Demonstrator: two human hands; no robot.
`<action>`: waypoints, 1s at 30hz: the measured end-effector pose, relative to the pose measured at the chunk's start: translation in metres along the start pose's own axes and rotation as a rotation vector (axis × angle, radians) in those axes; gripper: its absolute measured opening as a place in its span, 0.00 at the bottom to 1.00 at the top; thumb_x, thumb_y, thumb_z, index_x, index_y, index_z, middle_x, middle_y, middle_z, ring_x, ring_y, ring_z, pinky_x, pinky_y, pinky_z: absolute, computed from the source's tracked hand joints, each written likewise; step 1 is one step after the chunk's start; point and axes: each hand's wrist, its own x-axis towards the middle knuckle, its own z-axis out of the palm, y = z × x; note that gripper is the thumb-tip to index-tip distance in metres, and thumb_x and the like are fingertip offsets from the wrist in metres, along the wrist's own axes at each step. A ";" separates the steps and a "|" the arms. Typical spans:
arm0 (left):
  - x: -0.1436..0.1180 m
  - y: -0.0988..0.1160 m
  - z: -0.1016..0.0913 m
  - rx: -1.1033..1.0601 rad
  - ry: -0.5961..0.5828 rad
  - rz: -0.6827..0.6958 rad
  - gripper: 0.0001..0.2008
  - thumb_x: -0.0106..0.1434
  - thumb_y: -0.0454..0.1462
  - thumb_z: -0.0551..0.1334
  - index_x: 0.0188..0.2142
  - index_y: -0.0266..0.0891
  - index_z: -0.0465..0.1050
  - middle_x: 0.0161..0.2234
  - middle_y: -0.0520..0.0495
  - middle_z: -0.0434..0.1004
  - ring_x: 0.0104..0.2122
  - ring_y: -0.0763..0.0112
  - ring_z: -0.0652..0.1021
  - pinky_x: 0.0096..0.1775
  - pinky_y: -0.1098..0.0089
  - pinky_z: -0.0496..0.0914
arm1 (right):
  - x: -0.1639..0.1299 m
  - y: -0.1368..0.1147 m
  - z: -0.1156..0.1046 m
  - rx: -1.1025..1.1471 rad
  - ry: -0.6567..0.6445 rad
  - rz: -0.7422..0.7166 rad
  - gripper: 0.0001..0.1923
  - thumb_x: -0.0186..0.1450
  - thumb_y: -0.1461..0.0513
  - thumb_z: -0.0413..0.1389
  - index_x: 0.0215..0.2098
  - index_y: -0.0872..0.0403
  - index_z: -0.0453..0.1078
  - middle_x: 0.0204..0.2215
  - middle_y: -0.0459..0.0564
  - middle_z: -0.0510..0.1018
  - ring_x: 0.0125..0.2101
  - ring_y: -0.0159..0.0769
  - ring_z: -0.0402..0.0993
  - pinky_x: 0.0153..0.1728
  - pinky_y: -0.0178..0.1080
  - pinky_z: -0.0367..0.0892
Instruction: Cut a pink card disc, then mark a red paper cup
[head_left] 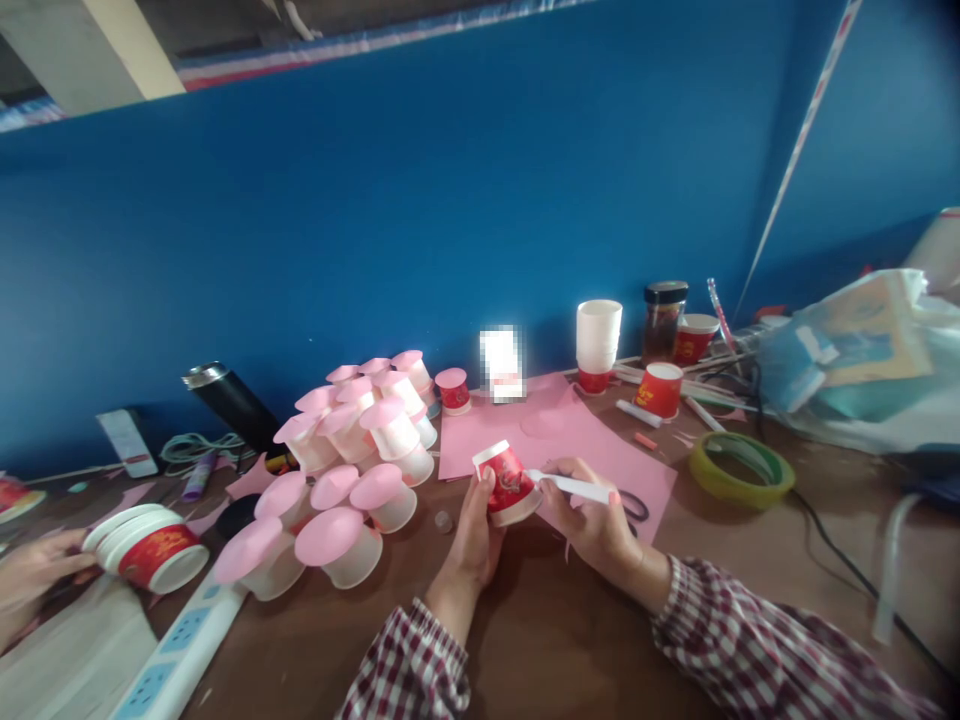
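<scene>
Near the middle of the table, my left hand [474,530] grips a red paper cup [508,480] with white edges, held tilted. My right hand [596,520] is closed around a white pen-shaped tool [577,487], perhaps a glue pen. Its tip meets the cup's side, or nearly so. Under and behind the hands lies a pink paper sheet [487,440], on which the black handle of a pair of scissors [636,507] shows partly behind my right hand. To the left stand several white cups topped with pink paper discs [328,537].
Another person's hand [45,570] holds stacked paper cups [154,550] at left, near a white power strip [184,640]. A black flask [232,405] leans behind. On the right are yellow tape [739,490], a red cup [660,390], stacked white cups [598,340] and a jar [664,325].
</scene>
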 end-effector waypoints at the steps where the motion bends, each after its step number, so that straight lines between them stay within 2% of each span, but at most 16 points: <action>1: 0.000 0.000 0.000 0.000 0.001 -0.001 0.16 0.59 0.45 0.62 0.41 0.36 0.72 0.41 0.43 0.78 0.44 0.59 0.76 0.51 0.59 0.65 | 0.000 0.000 0.000 0.000 0.002 0.001 0.02 0.65 0.63 0.52 0.37 0.52 0.65 0.30 0.45 0.74 0.28 0.32 0.71 0.30 0.32 0.66; 11: 0.001 -0.001 -0.001 -0.014 0.019 -0.011 0.15 0.59 0.45 0.63 0.39 0.36 0.72 0.38 0.45 0.78 0.43 0.62 0.76 0.50 0.61 0.66 | 0.000 -0.002 -0.001 0.028 -0.016 0.021 0.02 0.65 0.63 0.52 0.37 0.53 0.66 0.29 0.46 0.74 0.27 0.32 0.71 0.29 0.32 0.66; 20: 0.001 -0.001 -0.003 -0.003 0.017 -0.006 0.12 0.61 0.44 0.60 0.37 0.37 0.73 0.32 0.49 0.76 0.34 0.69 0.76 0.42 0.67 0.67 | -0.001 -0.004 -0.001 0.032 -0.025 0.009 0.02 0.65 0.64 0.52 0.36 0.53 0.65 0.27 0.44 0.72 0.25 0.29 0.68 0.27 0.31 0.64; 25: 0.002 -0.001 -0.003 -0.014 0.024 -0.003 0.11 0.61 0.43 0.61 0.35 0.37 0.72 0.32 0.50 0.76 0.32 0.71 0.75 0.39 0.70 0.66 | -0.002 -0.006 -0.002 0.035 -0.040 0.002 0.01 0.65 0.64 0.52 0.36 0.53 0.65 0.25 0.43 0.71 0.24 0.29 0.68 0.26 0.31 0.64; 30: 0.002 -0.002 -0.003 -0.023 0.039 -0.011 0.10 0.60 0.43 0.61 0.35 0.37 0.72 0.33 0.49 0.76 0.34 0.71 0.75 0.40 0.70 0.66 | -0.003 -0.005 -0.001 0.030 -0.027 0.029 0.02 0.65 0.63 0.52 0.37 0.52 0.65 0.25 0.43 0.72 0.23 0.29 0.68 0.26 0.32 0.64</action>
